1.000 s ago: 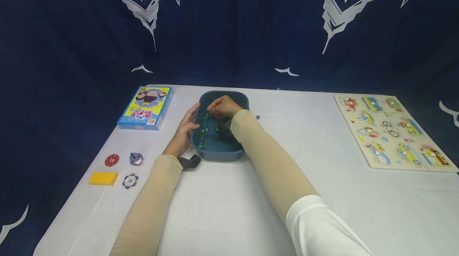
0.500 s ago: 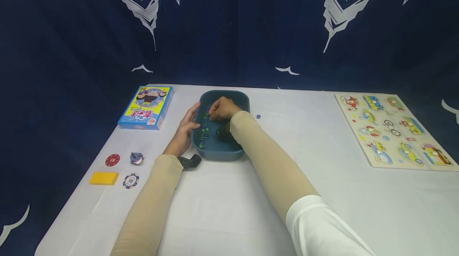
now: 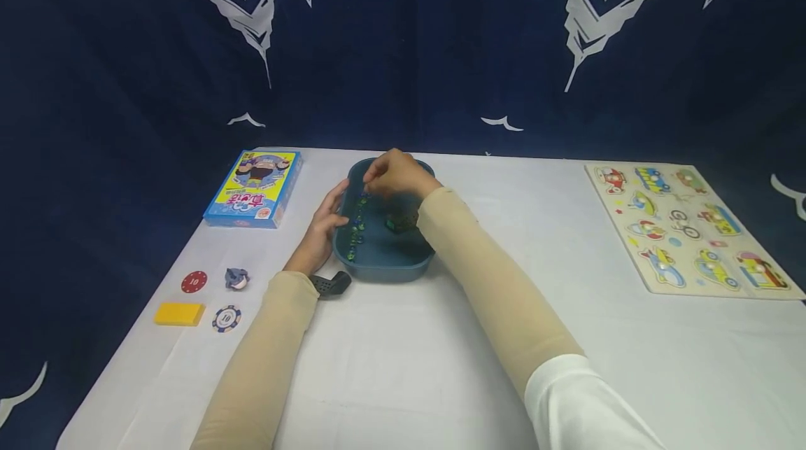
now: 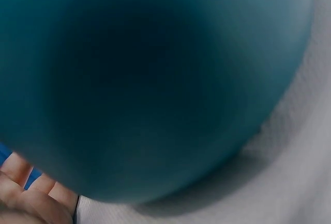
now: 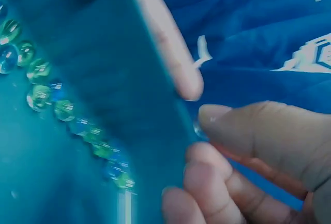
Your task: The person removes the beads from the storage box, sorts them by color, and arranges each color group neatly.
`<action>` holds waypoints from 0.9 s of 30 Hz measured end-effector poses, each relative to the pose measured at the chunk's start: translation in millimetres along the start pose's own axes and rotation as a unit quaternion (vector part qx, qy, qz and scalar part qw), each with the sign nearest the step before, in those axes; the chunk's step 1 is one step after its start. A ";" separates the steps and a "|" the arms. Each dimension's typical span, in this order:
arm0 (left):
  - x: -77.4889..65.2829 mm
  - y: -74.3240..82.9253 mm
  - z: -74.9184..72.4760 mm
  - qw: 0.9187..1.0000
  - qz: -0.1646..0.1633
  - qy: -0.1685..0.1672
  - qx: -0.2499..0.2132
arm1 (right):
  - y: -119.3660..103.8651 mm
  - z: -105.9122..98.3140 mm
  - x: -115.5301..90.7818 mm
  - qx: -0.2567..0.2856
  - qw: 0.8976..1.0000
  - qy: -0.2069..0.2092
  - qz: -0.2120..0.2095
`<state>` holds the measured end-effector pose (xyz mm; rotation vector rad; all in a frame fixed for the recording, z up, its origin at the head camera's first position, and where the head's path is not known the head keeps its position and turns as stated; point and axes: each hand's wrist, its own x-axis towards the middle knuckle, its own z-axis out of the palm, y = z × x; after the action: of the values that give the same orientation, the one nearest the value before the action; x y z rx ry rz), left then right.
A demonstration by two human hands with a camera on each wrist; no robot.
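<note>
We see the teal basin [image 3: 385, 273] near the far edge of the white tabletop [image 3: 390, 366], left of that edge's middle. Blue and green marbles [image 5: 63, 110] lie in a crooked line inside, along its left wall. The right hand [image 3: 403, 176] is over the basin's far end, its thumb and fingers pinching a small glassy marble [image 5: 197, 129], mostly hidden by the fingertips. The left hand [image 3: 320, 231] rests against the basin's left side, fingers stretched along the outer wall, thumb at the rim. A game box [image 3: 254, 187] lies at the tabletop's far left corner; toward the left edge we find a red chip [image 3: 194, 282], a grey figure [image 3: 236, 278], a yellow block [image 3: 179, 314] and a blue-and-white chip [image 3: 227, 318]. A puzzle board [image 3: 699, 289] lies toward the far right corner.
</note>
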<state>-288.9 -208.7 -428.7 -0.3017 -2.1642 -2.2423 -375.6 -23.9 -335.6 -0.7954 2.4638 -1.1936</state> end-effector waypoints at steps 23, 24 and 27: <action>-0.3 0.3 3.0 1.000 0.004 0.006 -0.007 | 105.6 -66.1 -83.6 0.121 0.980 0.154 -0.032; -0.6 0.1 2.7 1.000 0.002 0.007 -0.004 | 110.8 -66.0 -84.7 0.120 0.980 0.154 -0.025; -1.5 -0.8 2.1 1.000 -0.003 0.008 0.002 | 125.9 -65.0 -86.7 0.114 0.981 0.156 -0.005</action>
<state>-287.3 -206.8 -429.6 -0.2769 -2.1650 -2.2351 -381.1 131.8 -393.3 -0.5942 2.4946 -1.6796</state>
